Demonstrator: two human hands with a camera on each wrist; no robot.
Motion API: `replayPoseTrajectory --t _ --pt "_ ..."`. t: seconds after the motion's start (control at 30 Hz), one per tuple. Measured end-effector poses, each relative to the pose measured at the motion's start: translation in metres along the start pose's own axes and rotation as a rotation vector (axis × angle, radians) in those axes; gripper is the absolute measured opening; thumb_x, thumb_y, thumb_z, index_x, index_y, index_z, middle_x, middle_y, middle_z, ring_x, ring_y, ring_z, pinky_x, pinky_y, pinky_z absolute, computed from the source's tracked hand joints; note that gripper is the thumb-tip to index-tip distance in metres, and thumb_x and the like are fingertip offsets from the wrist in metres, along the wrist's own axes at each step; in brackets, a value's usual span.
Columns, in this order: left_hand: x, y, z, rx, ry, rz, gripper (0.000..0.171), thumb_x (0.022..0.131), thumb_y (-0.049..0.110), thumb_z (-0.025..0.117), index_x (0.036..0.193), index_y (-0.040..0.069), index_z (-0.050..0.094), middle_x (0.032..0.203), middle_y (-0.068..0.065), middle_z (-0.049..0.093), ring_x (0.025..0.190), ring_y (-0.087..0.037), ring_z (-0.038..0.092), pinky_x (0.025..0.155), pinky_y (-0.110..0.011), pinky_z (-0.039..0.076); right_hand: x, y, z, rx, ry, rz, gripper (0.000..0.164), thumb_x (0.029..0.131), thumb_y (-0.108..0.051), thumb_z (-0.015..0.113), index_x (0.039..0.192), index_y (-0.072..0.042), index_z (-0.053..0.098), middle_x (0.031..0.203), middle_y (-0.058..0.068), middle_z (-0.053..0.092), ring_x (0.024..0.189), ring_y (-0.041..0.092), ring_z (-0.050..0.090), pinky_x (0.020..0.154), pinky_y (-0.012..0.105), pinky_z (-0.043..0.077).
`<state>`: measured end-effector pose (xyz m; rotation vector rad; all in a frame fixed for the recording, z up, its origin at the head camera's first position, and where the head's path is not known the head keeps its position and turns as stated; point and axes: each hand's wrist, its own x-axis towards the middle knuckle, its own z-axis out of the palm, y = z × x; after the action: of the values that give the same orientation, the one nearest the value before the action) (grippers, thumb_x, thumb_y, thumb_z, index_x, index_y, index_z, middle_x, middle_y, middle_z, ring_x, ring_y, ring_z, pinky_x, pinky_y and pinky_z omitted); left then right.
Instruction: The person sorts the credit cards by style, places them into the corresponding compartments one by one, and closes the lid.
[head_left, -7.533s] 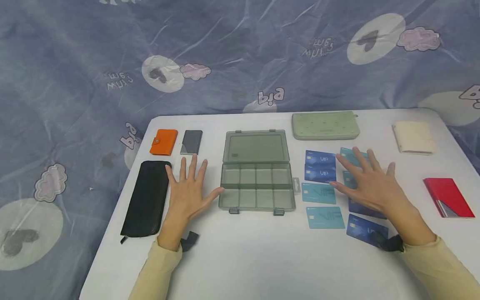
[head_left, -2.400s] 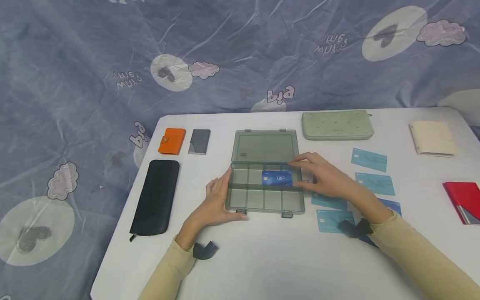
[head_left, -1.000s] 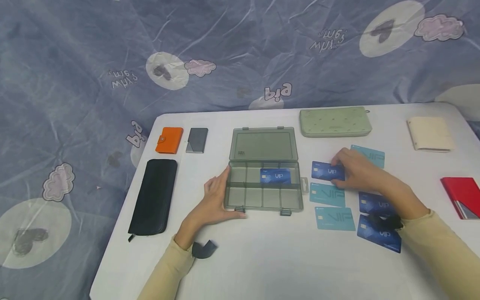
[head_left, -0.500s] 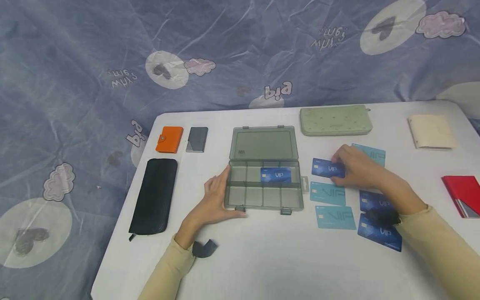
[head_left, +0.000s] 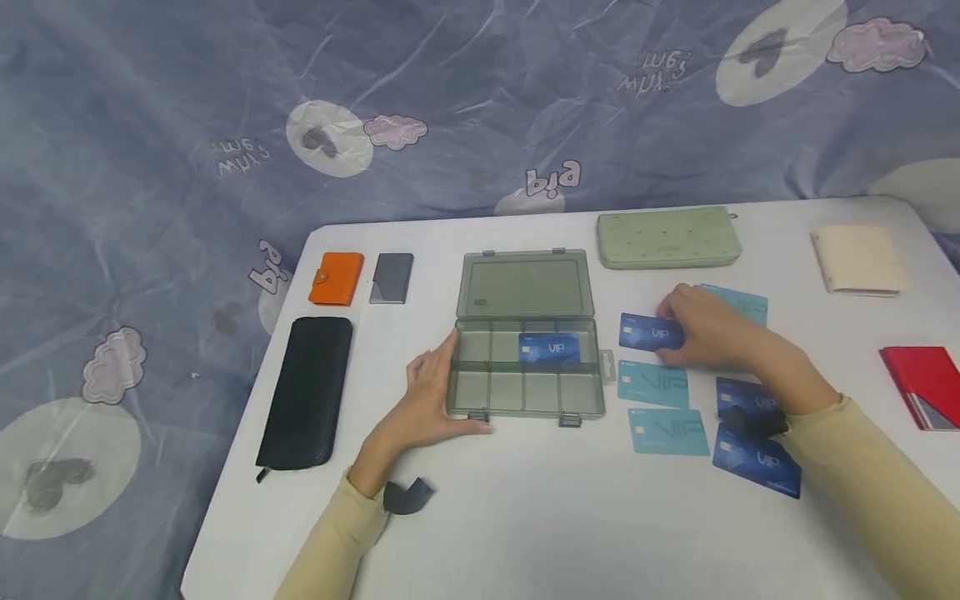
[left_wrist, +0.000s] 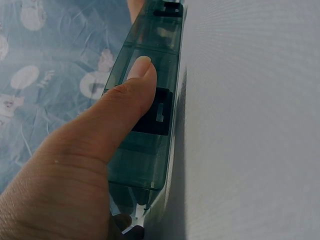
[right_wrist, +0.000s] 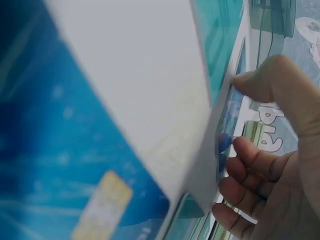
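A translucent grey-green compartment box (head_left: 522,392) lies with its lid folded back, a blue VIP card (head_left: 549,348) resting in its rear compartments. My left hand (head_left: 425,406) grips its front left corner. In the left wrist view the thumb (left_wrist: 142,82) presses the front wall beside a latch. To the right, my right hand (head_left: 712,329) pinches another blue VIP card (head_left: 649,332) at its right end, thumb near and fingers far. The right wrist view shows that card nearly edge-on. Teal cards (head_left: 652,384) (head_left: 669,432) lie in front of it.
Two blue cards (head_left: 757,460) lie below my right wrist; a teal card (head_left: 742,303) shows behind that hand. Around stand a green pouch (head_left: 669,239), cream wallet (head_left: 859,260), red card holder (head_left: 926,383), orange wallet (head_left: 336,279), grey card holder (head_left: 392,278) and black wallet (head_left: 305,393).
Both hands were spread at first. Since then a blue card has been set in the box, and my right hand has moved back right to another blue card. My left hand stays at the box.
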<state>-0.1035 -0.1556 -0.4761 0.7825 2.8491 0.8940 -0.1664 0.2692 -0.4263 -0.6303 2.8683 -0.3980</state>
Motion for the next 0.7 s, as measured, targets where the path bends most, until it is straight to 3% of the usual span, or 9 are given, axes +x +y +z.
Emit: replayPoseTrajectory --t 0.3,0.5,0.7 --pt "-0.001 0.000 -0.002 0.004 -0.015 -0.018 0.135 0.057 0.073 0.070 0.149 0.012 -0.008 0.157 -0.003 0.005 0.139 -0.021 0.017 0.106 -0.049 0.010 0.000 0.004 0.003 0.077 0.008 0.001 0.064 0.068 -0.031 0.081 0.115 0.000 0.051 0.105 0.013 0.060 0.095 0.027 0.057 0.086 0.047 0.045" --pt "-0.001 0.001 -0.003 0.000 -0.011 -0.019 0.135 0.057 0.070 0.073 0.150 0.013 -0.007 0.157 -0.002 0.005 0.139 -0.021 0.018 0.106 -0.050 0.010 -0.004 0.005 0.001 0.129 -0.009 -0.005 0.066 0.069 -0.030 0.081 0.120 0.000 0.051 0.114 0.015 0.058 0.107 0.032 0.054 0.093 0.051 0.041" --pt "-0.001 0.002 -0.003 -0.010 -0.004 -0.016 0.135 0.057 0.068 0.074 0.150 0.011 -0.006 0.157 -0.004 0.006 0.139 -0.020 0.018 0.106 -0.049 0.010 -0.005 -0.009 -0.011 0.165 0.057 -0.036 0.064 0.068 -0.030 0.082 0.118 -0.002 0.054 0.110 0.012 0.060 0.099 0.027 0.055 0.089 0.048 0.043"
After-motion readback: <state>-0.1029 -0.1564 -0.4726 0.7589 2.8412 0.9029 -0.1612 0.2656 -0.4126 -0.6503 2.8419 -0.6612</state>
